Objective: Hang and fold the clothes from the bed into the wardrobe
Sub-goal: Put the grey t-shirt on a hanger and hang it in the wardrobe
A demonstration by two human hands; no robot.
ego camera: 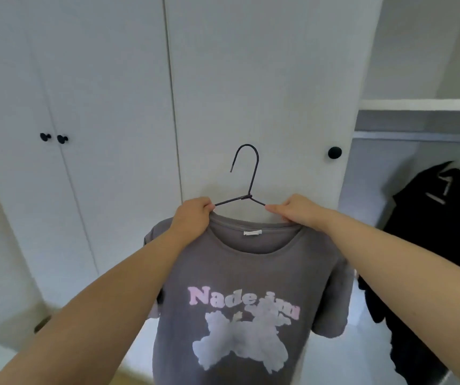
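pinching grey t-shirt (251,273) collar onto black hanger (251,187) with left hand (194,215) and right hand (298,211); risks sliding off one shoulder if tilted toward rail (415,136), upper right of wardrobe (251,79).

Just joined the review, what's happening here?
A person holds a grey printed T-shirt on a dark wire hanger before the closed white wardrobe doors. The left hand and right hand each grip a hanger arm at the collar. It is not yet on the rail at right, where a black garment hangs.
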